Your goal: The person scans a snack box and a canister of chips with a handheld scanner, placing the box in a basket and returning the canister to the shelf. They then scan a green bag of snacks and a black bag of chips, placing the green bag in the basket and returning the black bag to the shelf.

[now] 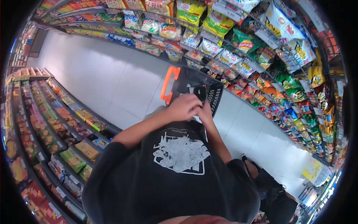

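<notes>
My left hand (185,106) and my right hand (204,112) meet in front of my shirt, over the near side of a black basket (214,98). The fingers of both are curled and pressed together, and what they hold is hidden. Just beyond them, a small dark object (200,92) shows inside the basket's outline; whether I touch it is unclear. The basket's orange handle (169,85) is to the left of my hands, which do not grip it.
Snack shelves (257,69) full of bags run along the far and right side. Lower shelves (61,123) with boxed goods curve along the left. Pale floor tiles (112,71) lie between. Another person's dark-clothed legs (274,190) are at lower right, close to my side.
</notes>
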Action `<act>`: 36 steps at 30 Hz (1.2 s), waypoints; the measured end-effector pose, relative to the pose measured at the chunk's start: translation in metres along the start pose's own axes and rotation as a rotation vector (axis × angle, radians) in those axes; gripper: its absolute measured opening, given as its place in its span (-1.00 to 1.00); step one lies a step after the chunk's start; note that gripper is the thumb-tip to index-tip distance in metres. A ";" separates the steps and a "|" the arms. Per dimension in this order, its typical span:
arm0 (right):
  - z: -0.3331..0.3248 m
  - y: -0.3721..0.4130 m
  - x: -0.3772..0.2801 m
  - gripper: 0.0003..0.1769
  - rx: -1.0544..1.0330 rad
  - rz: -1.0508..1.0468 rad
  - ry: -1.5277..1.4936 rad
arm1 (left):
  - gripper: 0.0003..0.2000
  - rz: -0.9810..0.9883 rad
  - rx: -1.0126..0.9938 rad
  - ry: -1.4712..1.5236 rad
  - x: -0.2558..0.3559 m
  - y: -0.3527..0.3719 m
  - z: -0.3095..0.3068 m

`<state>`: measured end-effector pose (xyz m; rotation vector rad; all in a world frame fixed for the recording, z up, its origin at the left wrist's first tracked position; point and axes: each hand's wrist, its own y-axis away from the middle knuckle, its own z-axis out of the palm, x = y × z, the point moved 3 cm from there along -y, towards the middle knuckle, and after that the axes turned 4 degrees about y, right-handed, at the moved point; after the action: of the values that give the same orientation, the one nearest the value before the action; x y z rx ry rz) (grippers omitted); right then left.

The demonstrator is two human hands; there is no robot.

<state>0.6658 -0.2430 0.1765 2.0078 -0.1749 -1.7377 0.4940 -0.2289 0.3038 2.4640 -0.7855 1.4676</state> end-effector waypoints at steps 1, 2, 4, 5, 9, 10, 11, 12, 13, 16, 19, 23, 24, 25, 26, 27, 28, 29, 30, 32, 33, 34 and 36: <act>0.010 0.004 0.002 -0.45 0.008 -0.043 -0.114 | -0.82 0.108 -0.060 -0.011 0.020 0.001 0.013; 0.019 0.008 0.003 -0.40 0.011 -0.086 -0.229 | -0.85 0.221 -0.116 -0.021 0.038 0.003 0.026; 0.048 0.023 -0.056 -0.34 0.078 -0.160 0.160 | -0.80 0.363 -0.202 -0.201 0.056 0.004 0.043; 0.059 0.016 -0.048 -0.32 0.031 -0.161 0.182 | -0.80 0.426 -0.227 -0.200 0.060 0.003 0.046; 0.097 0.010 -0.009 -0.29 -0.155 -0.233 0.144 | -0.65 0.509 -0.534 0.014 0.077 0.002 0.058; 0.101 0.013 -0.014 -0.30 -0.197 -0.271 0.106 | -0.63 0.509 -0.630 0.072 0.079 0.001 0.063; 0.097 0.021 -0.016 -0.32 -0.195 -0.230 0.125 | -0.61 0.523 -0.643 0.093 0.082 0.001 0.065; 0.098 0.025 -0.015 -0.32 -0.191 -0.209 0.105 | -0.59 0.538 -0.653 0.116 0.086 0.002 0.068; 0.098 0.025 -0.016 -0.32 -0.191 -0.193 0.090 | -0.57 0.554 -0.656 0.134 0.090 0.000 0.069; 0.095 0.030 -0.034 -0.30 -0.121 -0.165 0.070 | -0.58 0.477 -0.748 0.166 0.083 0.006 0.076; 0.106 0.034 -0.055 -0.24 -0.106 -0.014 0.130 | -0.63 0.503 -0.754 0.164 0.075 0.007 0.061; 0.119 0.040 -0.061 -0.35 -0.315 -0.041 -0.224 | -0.76 0.436 -0.737 0.228 0.045 0.018 0.025; 0.122 0.039 -0.076 -0.34 -0.286 -0.057 -0.193 | -0.77 0.461 -0.761 0.233 0.044 0.021 0.017; 0.127 0.037 -0.092 -0.33 -0.263 -0.074 -0.156 | -0.79 0.484 -0.776 0.235 0.043 0.022 0.009; 0.135 0.034 -0.105 -0.32 -0.247 -0.087 -0.115 | -0.81 0.503 -0.784 0.239 0.043 0.025 0.002; 0.145 0.034 -0.114 -0.31 -0.233 -0.093 -0.076 | -0.82 0.498 -0.826 0.233 0.050 0.026 -0.004; 0.155 0.035 -0.119 -0.30 -0.219 -0.093 -0.038 | -0.82 0.536 -0.816 0.297 0.059 0.028 -0.008; 0.164 0.032 -0.116 -0.29 -0.216 -0.100 0.013 | -0.81 0.576 -0.808 0.362 0.067 0.029 -0.010; 0.172 0.028 -0.112 -0.28 -0.214 -0.107 0.065 | -0.81 0.617 -0.806 0.429 0.073 0.029 -0.010; 0.183 0.006 -0.082 -0.25 -0.232 -0.136 0.198 | -0.76 0.606 -0.843 0.486 0.073 0.035 -0.002; 0.192 0.028 -0.140 -0.26 -0.308 0.018 0.063 | -0.73 0.599 -0.863 0.511 0.072 0.037 -0.001; 0.201 0.025 -0.136 -0.28 -0.310 0.042 -0.015 | -0.72 0.606 -0.879 0.567 0.071 0.039 -0.007; 0.212 0.021 -0.131 -0.29 -0.273 0.010 -0.023 | -0.70 0.611 -0.918 0.682 0.066 0.046 -0.023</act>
<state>0.4418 -0.2667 0.2859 1.7870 0.0436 -1.6782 0.4775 -0.2822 0.3665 1.0072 -1.6173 1.4553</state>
